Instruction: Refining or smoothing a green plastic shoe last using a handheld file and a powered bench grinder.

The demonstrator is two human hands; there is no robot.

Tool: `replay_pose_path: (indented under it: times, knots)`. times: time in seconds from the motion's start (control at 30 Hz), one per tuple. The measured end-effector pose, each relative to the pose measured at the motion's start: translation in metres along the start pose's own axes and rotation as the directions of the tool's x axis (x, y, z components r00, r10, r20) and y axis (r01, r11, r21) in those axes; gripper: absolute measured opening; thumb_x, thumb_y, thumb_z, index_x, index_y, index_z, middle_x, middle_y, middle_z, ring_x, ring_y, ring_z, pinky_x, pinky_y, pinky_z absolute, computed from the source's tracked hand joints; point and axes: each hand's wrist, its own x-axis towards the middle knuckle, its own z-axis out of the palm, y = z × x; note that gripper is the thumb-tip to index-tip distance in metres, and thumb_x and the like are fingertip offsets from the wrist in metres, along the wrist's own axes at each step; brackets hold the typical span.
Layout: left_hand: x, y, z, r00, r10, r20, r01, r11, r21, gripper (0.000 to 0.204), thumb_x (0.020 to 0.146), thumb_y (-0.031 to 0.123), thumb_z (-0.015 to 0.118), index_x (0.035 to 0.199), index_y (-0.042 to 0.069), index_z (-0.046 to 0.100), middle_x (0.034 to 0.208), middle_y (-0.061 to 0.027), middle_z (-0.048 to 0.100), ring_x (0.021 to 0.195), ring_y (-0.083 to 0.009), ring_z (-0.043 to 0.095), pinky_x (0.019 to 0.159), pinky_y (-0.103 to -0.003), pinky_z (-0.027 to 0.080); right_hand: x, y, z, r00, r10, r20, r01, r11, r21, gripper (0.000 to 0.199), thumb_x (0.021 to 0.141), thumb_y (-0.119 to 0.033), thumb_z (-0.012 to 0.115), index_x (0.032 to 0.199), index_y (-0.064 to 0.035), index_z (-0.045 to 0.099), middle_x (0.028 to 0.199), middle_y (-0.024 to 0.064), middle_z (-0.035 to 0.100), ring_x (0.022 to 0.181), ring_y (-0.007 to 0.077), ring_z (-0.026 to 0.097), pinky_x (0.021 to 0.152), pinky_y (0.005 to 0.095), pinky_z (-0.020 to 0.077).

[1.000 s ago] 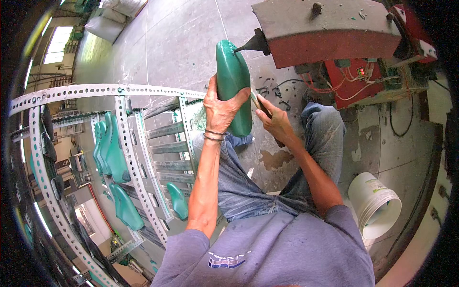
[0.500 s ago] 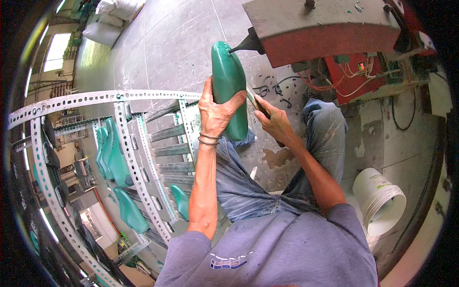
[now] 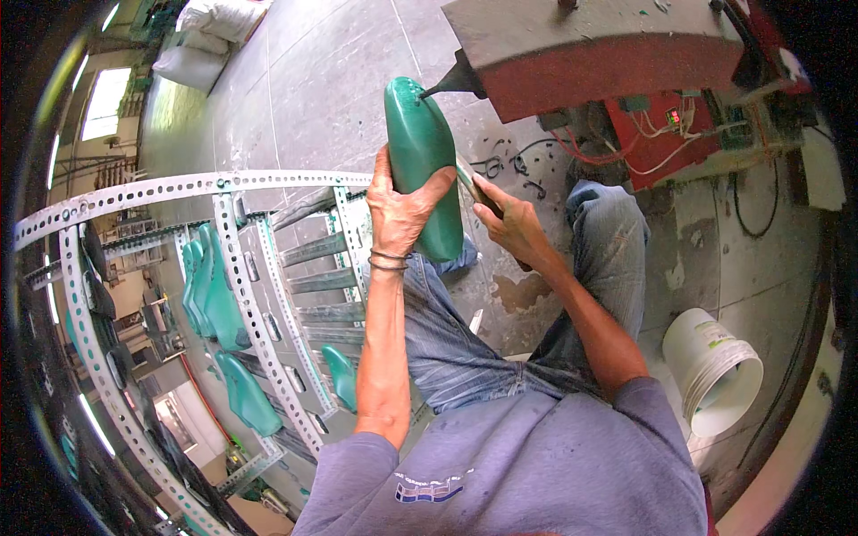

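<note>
My left hand (image 3: pixel 399 217) is wrapped round a glossy green shoe last (image 3: pixel 418 134), its thumb across the upper face and its fingers along the left side. The last stands lengthwise away from me, its far end against the tip of a black pointed nozzle (image 3: pixel 456 79) on the machine. Small marks show in the green surface by that tip. In my closed right hand (image 3: pixel 518 228) is a knife-like tool (image 3: pixel 483 194) with a brown handle. Its narrow pale blade lies close to the last's right side; whether it touches cannot be made out.
A grey-topped red machine (image 3: pixel 599 67) with loose wires fills the far right. On the left stands a perforated metal rack (image 3: pixel 143 193) with several green lasts (image 3: pixel 214 290). A white bucket (image 3: pixel 702 348) is at right; dark scraps (image 3: pixel 492 167) lie on the floor. White sacks (image 3: pixel 192 64) are far left.
The last's far end has shifted slightly left, my left hand moving with it. The machine and nozzle also appear slightly further left. Both hands keep their holds.
</note>
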Motion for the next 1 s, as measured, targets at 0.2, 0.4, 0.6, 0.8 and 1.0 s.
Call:
replay_pose_path:
  times: [0.2,0.4,0.6,0.8,1.0]
  knots:
    - [0.001,0.001,-0.002,1.0,0.03,0.006,-0.03,0.999,0.041,0.054,0.077,0.017,0.086,0.12,0.004,0.057,0.1,-0.0069,0.07,0.086,-0.0131,0.066,0.076,-0.03,0.057,-0.001,0.002,0.002,1.0,-0.017,-0.02,0.017,1.0,0.007,0.052,0.093,-0.025,0.063,0.142,-0.0141,0.054,0.104,0.026,0.068,0.091,0.0431,0.069,0.077,0.0471,0.0532]
    - [-0.001,-0.002,0.003,0.997,0.062,-0.034,-0.059,0.995,0.076,0.054,0.077,0.016,0.085,0.122,0.004,0.057,0.1,-0.0072,0.071,0.084,-0.0138,0.067,0.075,-0.031,0.057,-0.001,-0.002,-0.001,1.0,0.02,0.018,-0.021,0.999,0.028,0.053,0.093,-0.025,0.063,0.143,-0.0147,0.053,0.103,0.0267,0.068,0.09,0.0425,0.07,0.076,0.0463,0.0529]
    - [0.001,-0.002,-0.004,0.971,0.233,-0.044,-0.215,0.942,0.258,0.054,0.077,0.014,0.084,0.123,0.003,0.057,0.101,-0.0079,0.071,0.084,-0.0141,0.067,0.076,-0.03,0.057,0.0,-0.004,0.001,0.999,0.027,0.022,-0.027,1.0,0.008,0.053,0.092,-0.024,0.064,0.144,-0.0148,0.053,0.101,0.0269,0.069,0.088,0.0425,0.07,0.075,0.0476,0.0526]
    - [-0.004,-0.01,-0.016,1.0,0.031,-0.005,-0.03,0.999,0.02,0.053,0.078,0.014,0.086,0.122,0.004,0.057,0.101,-0.0078,0.072,0.086,-0.0142,0.068,0.078,-0.03,0.057,0.0,0.0,0.0,0.996,0.05,0.068,-0.042,0.992,-0.12,0.053,0.091,-0.023,0.065,0.142,-0.0152,0.054,0.094,0.0265,0.069,0.085,0.044,0.069,0.075,0.0495,0.0528]
    - [-0.004,-0.015,-0.01,0.997,0.052,0.051,-0.057,0.994,0.096,0.05,0.078,0.015,0.086,0.119,0.005,0.059,0.101,-0.0059,0.072,0.086,-0.0126,0.067,0.078,-0.029,0.057,0.0,0.002,0.0,0.999,-0.029,-0.025,0.027,0.995,-0.092,0.051,0.092,-0.024,0.065,0.142,-0.0183,0.055,0.094,0.0274,0.068,0.085,0.0446,0.068,0.074,0.0506,0.0533]
